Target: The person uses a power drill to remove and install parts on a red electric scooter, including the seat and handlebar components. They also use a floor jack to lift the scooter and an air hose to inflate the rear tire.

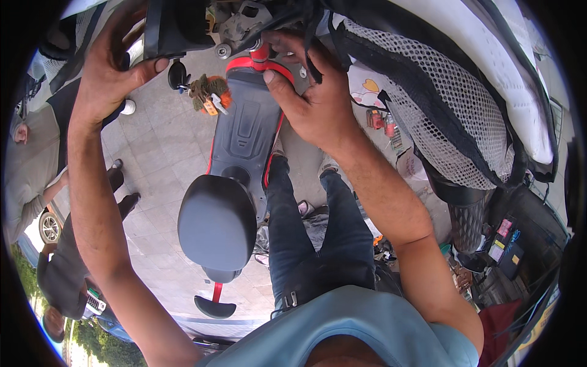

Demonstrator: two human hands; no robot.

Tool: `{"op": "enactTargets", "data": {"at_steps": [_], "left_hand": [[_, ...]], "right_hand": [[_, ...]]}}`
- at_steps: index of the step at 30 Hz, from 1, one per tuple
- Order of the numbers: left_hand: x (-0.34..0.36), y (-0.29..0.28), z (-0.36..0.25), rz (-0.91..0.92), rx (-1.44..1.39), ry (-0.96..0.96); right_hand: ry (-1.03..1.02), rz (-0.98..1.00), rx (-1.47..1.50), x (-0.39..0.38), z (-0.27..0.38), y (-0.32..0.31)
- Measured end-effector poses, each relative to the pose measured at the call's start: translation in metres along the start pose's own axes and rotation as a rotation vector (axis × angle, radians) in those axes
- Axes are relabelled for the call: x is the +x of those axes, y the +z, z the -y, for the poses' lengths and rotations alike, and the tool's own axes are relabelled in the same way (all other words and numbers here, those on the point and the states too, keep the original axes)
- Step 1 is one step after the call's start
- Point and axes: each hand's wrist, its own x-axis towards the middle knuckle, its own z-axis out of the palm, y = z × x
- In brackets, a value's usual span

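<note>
Left hand (107, 82) has thumb and fingers spread at the edge of the black housing (176, 29), can't tell how firmly, so a weak hold could let it slip imo. Right hand (318, 101) has thumb and fingers apart around the red stem (260, 54), and any twist there might pinch skin against the bare metal bracket (244, 25). Lower down, that fuzzy key bunch (210, 95) dangles and could snag if the scooter (241, 128) rolls on the paving (153, 165).
</note>
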Motion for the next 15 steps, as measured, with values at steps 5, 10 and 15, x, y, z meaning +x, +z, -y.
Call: {"op": "enactTargets", "data": {"at_steps": [5, 10, 15], "left_hand": [[-0.014, 0.038, -0.033, -0.095, -0.142, -0.033], [-0.032, 0.091, -0.059, -0.367, 0.089, -0.041], [-0.035, 0.114, -0.071, -0.526, 0.091, -0.070]], "right_hand": [[-0.049, 0.030, -0.137, -0.008, -0.008, -0.002], [-0.003, -0.023, -0.072, -0.005, 0.001, 0.002], [-0.062, -0.059, -0.124, 0.007, 0.004, 0.005]]}}
